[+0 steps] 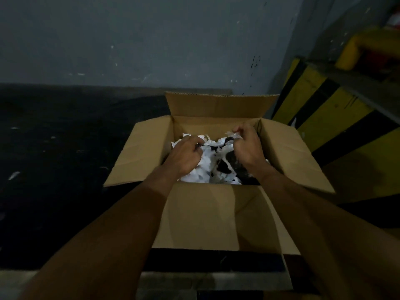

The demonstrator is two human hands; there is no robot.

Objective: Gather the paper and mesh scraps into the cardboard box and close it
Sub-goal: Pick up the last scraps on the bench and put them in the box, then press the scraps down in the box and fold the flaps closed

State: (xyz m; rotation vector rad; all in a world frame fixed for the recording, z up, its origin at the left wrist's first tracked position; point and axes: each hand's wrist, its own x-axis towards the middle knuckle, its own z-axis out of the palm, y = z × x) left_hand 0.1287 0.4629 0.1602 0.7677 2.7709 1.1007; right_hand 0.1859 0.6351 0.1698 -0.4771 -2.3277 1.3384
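Both forearms reach over the near flap of the cardboard box [216, 213] and down into its open top. The left hand [184, 156] lies knuckles up over the left half of the box's inside, its fingers curled down into the white paper scraps [205, 169] and gripping a bunch of them. The right hand [246, 146] is by the box's far right corner with its wrist cocked, fingers bent and pinching a crumpled white piece at their tips. Dark mesh scraps [237, 167] lie among the paper, under and just left of the right hand. All four flaps are open: the far one stands upright, the left and right ones splay outward, and the near one hangs toward the person. Left of the box the dark floor [65, 191] spreads wide, dotted with pale bits [14, 175]. Behind the box rises a grey wall [129, 40], and a yellow-and-black striped barrier [324, 118] stands close off its right flap.
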